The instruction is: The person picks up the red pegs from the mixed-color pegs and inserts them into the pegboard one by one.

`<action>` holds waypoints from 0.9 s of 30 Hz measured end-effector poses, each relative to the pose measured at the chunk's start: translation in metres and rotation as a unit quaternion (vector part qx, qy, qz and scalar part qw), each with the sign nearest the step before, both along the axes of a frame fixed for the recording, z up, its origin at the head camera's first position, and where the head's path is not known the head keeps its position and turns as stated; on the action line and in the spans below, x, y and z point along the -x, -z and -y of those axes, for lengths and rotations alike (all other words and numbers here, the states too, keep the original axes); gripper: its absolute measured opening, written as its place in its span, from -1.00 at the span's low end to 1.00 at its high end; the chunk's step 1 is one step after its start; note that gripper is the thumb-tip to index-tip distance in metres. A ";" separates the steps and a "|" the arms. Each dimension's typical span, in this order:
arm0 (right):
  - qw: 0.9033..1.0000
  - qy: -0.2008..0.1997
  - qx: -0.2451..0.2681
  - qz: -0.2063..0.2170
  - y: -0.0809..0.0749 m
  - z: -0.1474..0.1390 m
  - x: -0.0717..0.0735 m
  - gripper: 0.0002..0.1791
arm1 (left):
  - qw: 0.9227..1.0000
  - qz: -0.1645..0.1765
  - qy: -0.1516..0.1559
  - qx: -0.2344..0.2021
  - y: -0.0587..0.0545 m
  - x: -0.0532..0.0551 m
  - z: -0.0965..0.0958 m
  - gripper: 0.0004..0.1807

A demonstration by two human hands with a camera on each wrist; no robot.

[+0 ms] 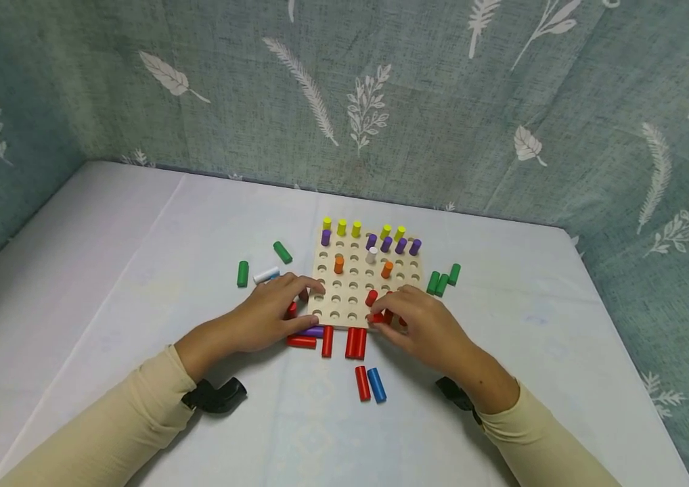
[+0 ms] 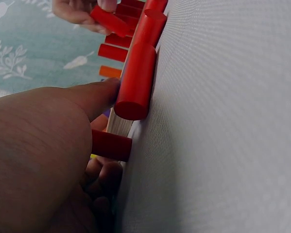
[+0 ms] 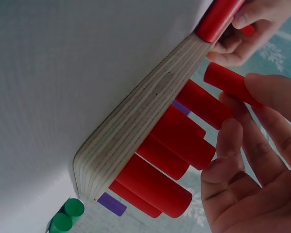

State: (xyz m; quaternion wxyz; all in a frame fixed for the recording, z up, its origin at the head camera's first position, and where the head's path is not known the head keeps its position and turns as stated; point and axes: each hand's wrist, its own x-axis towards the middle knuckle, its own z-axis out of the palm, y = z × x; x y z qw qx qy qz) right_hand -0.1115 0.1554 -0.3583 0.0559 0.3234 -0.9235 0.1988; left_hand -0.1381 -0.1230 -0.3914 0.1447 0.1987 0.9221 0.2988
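Note:
My right hand (image 1: 426, 325) pinches a red peg (image 3: 228, 81) between thumb and fingertips, tilted just over the front edge of the wooden pegboard (image 1: 343, 308). Several red pegs (image 3: 157, 184) stand in the board's front right holes, partly hidden by this hand in the head view. My left hand (image 1: 268, 314) rests at the board's front left corner, thumb on the corner and forefinger reaching over the left side. Beneath its palm stands a red peg (image 2: 113, 144). Yellow pegs (image 1: 341, 227), purple pegs (image 1: 386, 244), orange pegs (image 1: 339, 264) and a white peg (image 1: 371, 255) stand farther back.
Loose red pegs (image 1: 327, 341) and a purple peg (image 1: 310, 331) lie along the board's front edge, with a blue peg (image 1: 377, 385) nearer. Green pegs (image 1: 243, 274) lie on both sides, and a white peg (image 1: 267, 274) lies left. A patterned curtain (image 1: 344, 101) hangs behind the table.

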 end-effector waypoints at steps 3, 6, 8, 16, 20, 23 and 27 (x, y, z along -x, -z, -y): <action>1.000 0.003 0.001 -0.004 0.001 0.000 0.001 -0.70 | 1.000 -0.005 0.001 0.001 -0.001 0.001 -0.001 -0.36; 1.000 0.007 0.001 0.000 0.001 0.000 0.001 -0.70 | 1.000 -0.002 -0.001 0.001 -0.001 0.001 -0.001 -0.36; 1.000 0.007 -0.002 0.004 0.001 0.000 0.001 -0.70 | 1.000 0.002 -0.001 0.000 0.000 0.000 -0.001 -0.36; 1.000 0.007 -0.008 -0.007 0.003 0.000 0.002 -0.70 | 1.000 -0.006 0.000 -0.001 -0.002 0.000 -0.001 -0.37; 1.000 0.001 -0.009 -0.006 0.004 0.000 0.001 -0.70 | 1.000 0.001 0.004 -0.001 -0.001 -0.001 -0.001 -0.38; 1.000 0.002 -0.011 -0.003 0.005 0.000 0.001 -0.70 | 1.000 0.004 0.005 0.000 0.000 -0.001 -0.001 -0.38; 1.000 0.004 -0.014 0.001 0.006 0.000 0.002 -0.70 | 1.000 0.003 0.002 -0.001 0.001 -0.001 0.000 -0.38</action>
